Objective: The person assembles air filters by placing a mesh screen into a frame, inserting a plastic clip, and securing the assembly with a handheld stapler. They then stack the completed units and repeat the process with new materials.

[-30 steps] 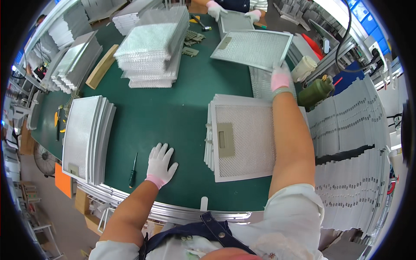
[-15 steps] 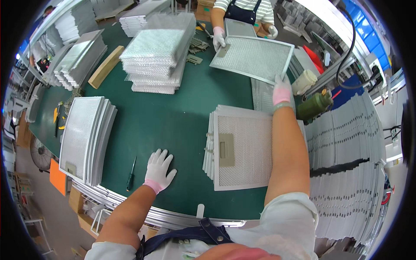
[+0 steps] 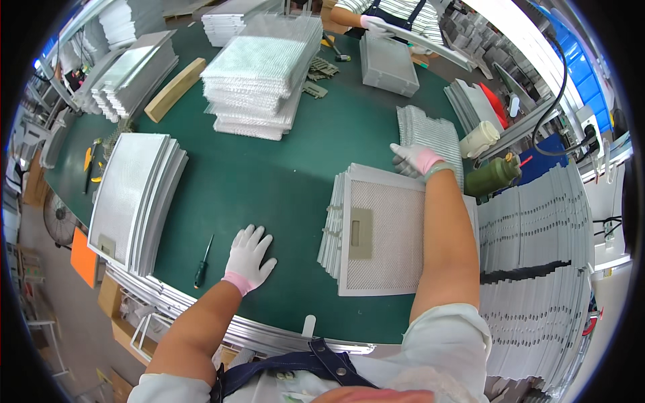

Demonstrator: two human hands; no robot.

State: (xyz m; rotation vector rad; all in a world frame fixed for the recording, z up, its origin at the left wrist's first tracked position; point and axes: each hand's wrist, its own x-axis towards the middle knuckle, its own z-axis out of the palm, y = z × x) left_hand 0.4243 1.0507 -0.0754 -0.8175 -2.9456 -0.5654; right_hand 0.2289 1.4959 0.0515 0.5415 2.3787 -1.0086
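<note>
My left hand (image 3: 248, 258), in a white glove with a pink cuff, lies flat on the green table (image 3: 269, 195) with fingers spread. A screwdriver (image 3: 201, 265) with a dark green handle lies just left of it. My right hand (image 3: 415, 160), gloved alike, hovers empty above the far edge of a stack of framed mesh filter panels (image 3: 386, 232); its fingers are loosely apart, some partly hidden. The top panel carries a beige handle plate. Beyond that hand sit corrugated mesh sheets (image 3: 430, 134). Across the table a co-worker holds a framed panel (image 3: 430, 41), seen nearly edge-on.
Another panel stack (image 3: 131, 201) stands at the left. Far back are a tall pile of mesh sheets (image 3: 262, 67), a wooden bar (image 3: 175, 91) and a stack of panels (image 3: 388, 64). A green bottle (image 3: 494, 176) and a pale cup (image 3: 479, 139) line the right edge.
My right hand has let go of the framed mesh panel and drawn back toward me. The co-worker has taken the panel away to the far side and tilted it. My left hand stays put.
</note>
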